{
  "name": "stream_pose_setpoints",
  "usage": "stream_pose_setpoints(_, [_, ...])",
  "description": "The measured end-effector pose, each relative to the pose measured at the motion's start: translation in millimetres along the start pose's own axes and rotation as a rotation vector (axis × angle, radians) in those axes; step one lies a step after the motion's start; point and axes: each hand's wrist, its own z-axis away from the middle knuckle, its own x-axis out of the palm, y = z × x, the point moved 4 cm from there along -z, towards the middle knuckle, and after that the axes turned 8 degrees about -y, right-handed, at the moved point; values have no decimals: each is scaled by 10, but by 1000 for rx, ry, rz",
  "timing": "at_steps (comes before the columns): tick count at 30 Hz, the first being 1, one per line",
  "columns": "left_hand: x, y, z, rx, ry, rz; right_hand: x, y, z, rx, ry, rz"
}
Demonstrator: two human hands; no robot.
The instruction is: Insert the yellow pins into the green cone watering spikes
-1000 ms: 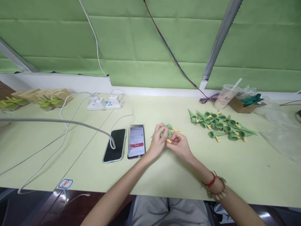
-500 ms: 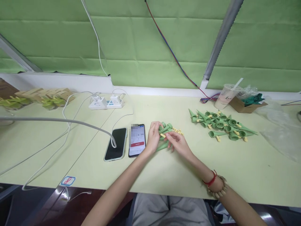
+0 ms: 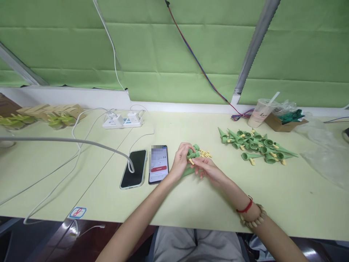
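My left hand is closed around a green plastic cone, its open end facing up and to the right. Against that cone my right hand pinches a small yellow plastic piece between thumb and fingertips. Whether the piece sits in the cone I cannot tell. Loose yellow pieces lie just beyond my right fingers. More green cones are partly hidden behind and under my hands, one green cone showing below them.
Several green cones with yellow pieces form a pile on the right. Two phones, one dark and one lit, lie left of my hands. A drink cup, cardboard box and power strip stand at the back.
The yellow piece in my right fingers has turned from lying nearly sideways to pointing more downward. Both hands stay close together, and the view has shifted slightly.
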Motion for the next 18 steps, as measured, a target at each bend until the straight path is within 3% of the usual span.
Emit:
stream_pose_setpoints(4, [18,12,-19,104,-42,-89,-8,4,-10,4,27,-12])
stream_pose_setpoints(7, [45,-30,-28,99,-75,-126,-5,-6,-12,-39,87,13])
stream_pose_setpoints(9, [59,-68,-25,72,-81,-145,-9,-36,4,-151,171,123])
stream_pose_setpoints(14, [73,-106,-5,68,-87,-194,54,-164,131,-632,312,666])
stream_pose_setpoints(18, [54,-87,-9,68,-56,-184,40,-173,150,-686,319,754])
